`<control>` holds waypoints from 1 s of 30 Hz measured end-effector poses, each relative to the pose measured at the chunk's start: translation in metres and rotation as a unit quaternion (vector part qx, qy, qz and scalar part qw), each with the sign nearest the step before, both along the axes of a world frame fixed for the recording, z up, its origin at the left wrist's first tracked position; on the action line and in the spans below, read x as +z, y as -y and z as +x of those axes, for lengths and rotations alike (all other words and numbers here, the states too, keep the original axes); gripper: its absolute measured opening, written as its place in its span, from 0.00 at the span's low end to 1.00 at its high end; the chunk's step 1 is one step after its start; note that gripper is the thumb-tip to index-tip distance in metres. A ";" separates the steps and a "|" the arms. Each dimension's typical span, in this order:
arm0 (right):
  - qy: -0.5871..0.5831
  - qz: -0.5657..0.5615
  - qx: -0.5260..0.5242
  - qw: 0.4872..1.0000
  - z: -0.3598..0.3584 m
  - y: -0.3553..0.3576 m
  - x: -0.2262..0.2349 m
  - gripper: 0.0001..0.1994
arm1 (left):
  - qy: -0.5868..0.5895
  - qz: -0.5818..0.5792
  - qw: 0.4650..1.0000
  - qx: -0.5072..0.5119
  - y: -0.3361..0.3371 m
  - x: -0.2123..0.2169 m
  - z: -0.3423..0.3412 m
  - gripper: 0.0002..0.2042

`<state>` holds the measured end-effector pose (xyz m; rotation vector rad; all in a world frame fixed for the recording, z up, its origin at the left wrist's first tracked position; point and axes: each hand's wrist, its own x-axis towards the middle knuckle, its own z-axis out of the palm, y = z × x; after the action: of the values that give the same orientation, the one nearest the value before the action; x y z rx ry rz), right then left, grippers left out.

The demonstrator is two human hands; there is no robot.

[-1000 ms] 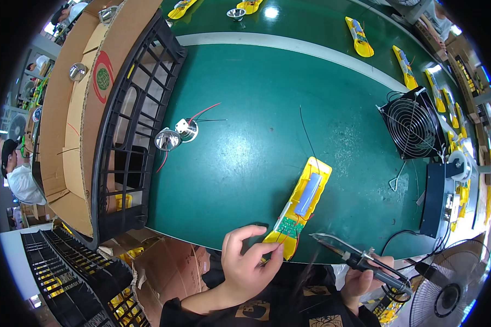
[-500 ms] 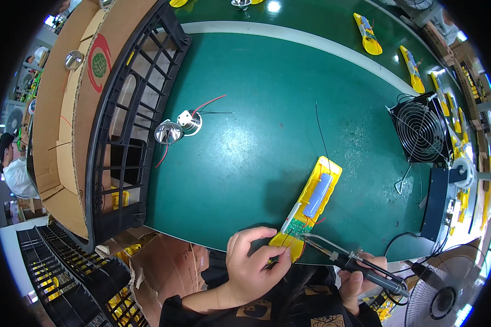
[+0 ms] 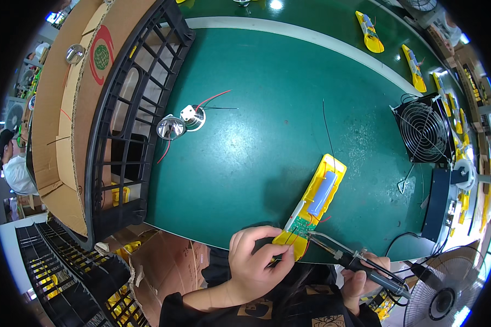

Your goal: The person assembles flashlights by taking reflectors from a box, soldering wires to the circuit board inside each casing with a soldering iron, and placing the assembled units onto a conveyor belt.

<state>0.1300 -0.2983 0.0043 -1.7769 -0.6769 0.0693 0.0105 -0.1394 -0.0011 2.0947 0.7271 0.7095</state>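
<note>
A yellow plastic half-shell (image 3: 339, 169) lies at the near edge of the green table. In it sit a blue cylindrical battery (image 3: 322, 193) and a small green circuit board (image 3: 299, 225). My left hand (image 3: 256, 265) pinches the near, wider end of the shell between thumb and fingers, close to thin dark wires. My right hand (image 3: 365, 277) grips a black-handled soldering iron (image 3: 381, 279) with a thin metal feed tube along it. Its tip is at the circuit board, and whether it touches is too small to tell. One black wire (image 3: 327, 128) stretches away from the shell's far end.
Two shiny reflectors (image 3: 171, 128) with red and black wires rest at the left, beside a black plastic crate (image 3: 95, 191) and a cardboard box (image 3: 65, 125). A black fan (image 3: 424, 128) stands at the right. More yellow shells (image 3: 370, 35) lie beyond the pale strip.
The whole view has shifted slightly. Both hands keep nearly the same pose, with the iron's tip still at the circuit board.
</note>
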 end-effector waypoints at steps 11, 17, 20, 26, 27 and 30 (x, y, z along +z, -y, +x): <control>0.005 0.061 -0.066 0.996 -0.003 -0.008 0.003 0.22 | 0.003 0.015 1.000 -0.002 -0.001 -0.004 -0.002 0.07; -0.017 0.081 -0.129 0.988 0.001 0.000 -0.002 0.24 | -0.004 -0.023 1.000 0.012 0.007 0.000 -0.008 0.09; -0.049 0.093 -0.129 0.986 0.005 0.007 -0.002 0.23 | -0.040 -0.026 0.998 -0.042 0.001 0.018 -0.006 0.13; -0.059 0.144 -0.131 0.979 0.017 0.029 -0.026 0.21 | -0.094 0.010 0.993 -0.074 -0.015 0.023 0.011 0.16; -0.088 0.148 -0.132 0.976 0.017 0.033 -0.028 0.20 | -0.099 0.020 0.993 -0.055 -0.020 0.022 0.018 0.16; -0.091 0.187 -0.148 0.967 0.021 0.039 -0.036 0.19 | -0.087 0.005 0.996 -0.018 -0.052 0.021 0.061 0.15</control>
<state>0.1513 -0.3376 -0.0315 -1.4653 -0.2638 -0.0926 0.0717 -0.0872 0.0199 2.1937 0.7797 0.5155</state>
